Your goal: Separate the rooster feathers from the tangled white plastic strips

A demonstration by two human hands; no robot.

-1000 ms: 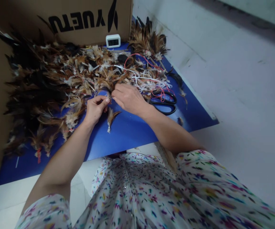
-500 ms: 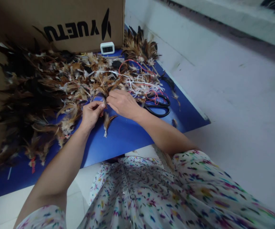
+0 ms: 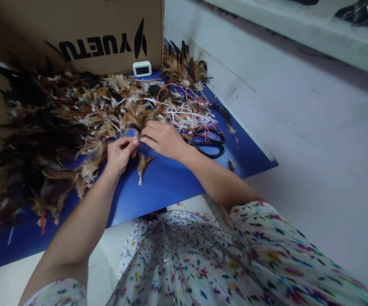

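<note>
My left hand (image 3: pixel 120 154) pinches the base of a small dark-and-brown feather bunch (image 3: pixel 137 131) between thumb and forefinger. Close beside it, my right hand (image 3: pixel 162 138) has its fingers closed at the same bunch, though its fingertips are partly hidden. Just below the hands, a small brown feather tuft (image 3: pixel 143 165) with a white base lies on the blue tabletop (image 3: pixel 165 182). Beyond them spreads a large heap of brown and black feathers (image 3: pixel 66 123). To the right of my right hand rest black-handled scissors (image 3: pixel 214 155), their blades hidden.
White and pink strips (image 3: pixel 192 117) lie tangled beside the scissors. A white digital clock (image 3: pixel 142 69) stands against a cardboard box (image 3: pixel 97 25) at the back. Another feather bunch (image 3: pixel 185 66) leans in the far corner. A pale wall (image 3: pixel 286 123) borders the table's right side.
The view has shifted slightly, so the table scene sits a little lower and further left. Both hands stay together at the feather bunch with hardly any movement.
</note>
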